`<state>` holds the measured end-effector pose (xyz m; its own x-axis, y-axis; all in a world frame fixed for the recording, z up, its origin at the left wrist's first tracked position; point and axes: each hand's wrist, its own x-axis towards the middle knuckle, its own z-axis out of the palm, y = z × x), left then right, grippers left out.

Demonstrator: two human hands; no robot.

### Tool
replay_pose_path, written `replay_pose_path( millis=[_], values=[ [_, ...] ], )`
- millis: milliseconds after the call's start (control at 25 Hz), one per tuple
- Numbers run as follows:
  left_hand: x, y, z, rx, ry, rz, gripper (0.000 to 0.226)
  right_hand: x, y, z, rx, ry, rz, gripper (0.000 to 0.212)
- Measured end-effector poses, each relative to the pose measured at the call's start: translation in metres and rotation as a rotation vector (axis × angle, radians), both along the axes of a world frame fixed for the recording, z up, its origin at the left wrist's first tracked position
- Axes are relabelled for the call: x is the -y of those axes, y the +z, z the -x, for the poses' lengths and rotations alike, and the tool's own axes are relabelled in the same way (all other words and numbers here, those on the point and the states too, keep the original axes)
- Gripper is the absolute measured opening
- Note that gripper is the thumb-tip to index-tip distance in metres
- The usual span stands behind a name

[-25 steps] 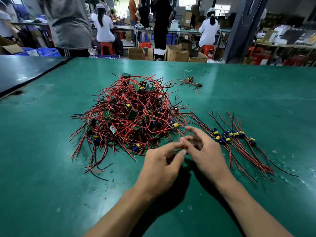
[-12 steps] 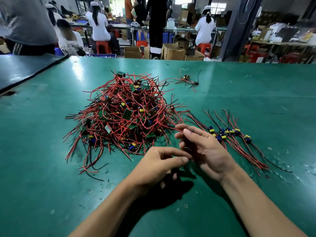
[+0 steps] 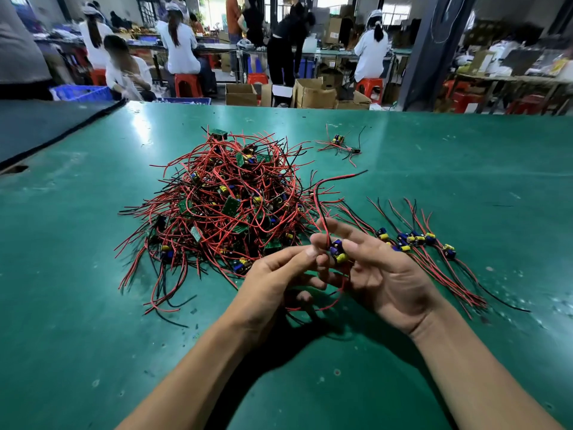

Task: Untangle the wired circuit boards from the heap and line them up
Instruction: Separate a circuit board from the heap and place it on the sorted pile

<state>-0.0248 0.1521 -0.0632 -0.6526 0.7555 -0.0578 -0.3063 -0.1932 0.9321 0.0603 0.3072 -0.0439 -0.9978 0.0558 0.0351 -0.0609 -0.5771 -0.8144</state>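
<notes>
One wired board [image 3: 338,252] has come up clear of the heap [image 3: 229,206], between it and the lined-up row [image 3: 412,240] on the table [image 3: 465,181]. The right hand [image 3: 381,274], palm up, pinches it; the left hand [image 3: 273,280] pinches its wires.

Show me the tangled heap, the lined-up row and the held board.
heap [image 3: 223,212], head view, tangled red-wire middle.
lined-up row [image 3: 415,239], head view, a blue-and-yellow component.
held board [image 3: 339,254], head view, its blue-and-yellow component.

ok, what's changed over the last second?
Both hands drew back from the heap, lifting one wired board clear. The right hand turned palm up and holds it; the left hand pinches at it. The heap, the lined-up row and the stray board beyond stayed put.
</notes>
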Motion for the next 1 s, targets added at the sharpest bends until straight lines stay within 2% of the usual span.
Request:
replay_pose_path(
  millis=[120,320,480,560,680,720,800,880,1000],
  values=[
    [0.001,0.002,0.001,0.062,-0.048,-0.022,0.029,0.001,0.004,0.000,-0.034,0.018,0.000,0.053],
    [0.004,0.003,0.001,0.126,-0.127,0.015,0.034,0.001,0.005,0.001,-0.003,-0.110,0.030,0.030],
    [0.005,0.003,-0.005,0.157,-0.187,0.027,0.025,-0.001,0.005,0.003,0.031,-0.256,-0.061,0.016],
    [0.006,0.004,-0.006,0.162,-0.264,0.045,0.021,-0.003,0.004,0.003,0.047,-0.229,-0.085,0.012],
    [0.002,0.004,-0.003,0.184,-0.217,0.059,0.015,0.000,0.002,0.000,0.093,-0.125,-0.139,0.029],
    [0.001,0.004,-0.001,0.250,-0.185,0.032,0.018,0.002,0.001,0.000,0.112,-0.112,-0.149,0.029],
    [0.000,0.006,0.001,0.361,-0.176,-0.023,0.027,0.007,-0.002,0.002,0.137,-0.120,-0.128,0.015],
    [0.000,0.004,0.000,0.327,-0.167,-0.015,0.031,0.011,-0.004,0.004,0.175,-0.150,-0.150,0.008],
    [0.000,0.001,-0.003,0.255,-0.119,0.013,0.024,0.014,-0.011,0.008,0.188,-0.190,-0.253,0.025]
  ],
)
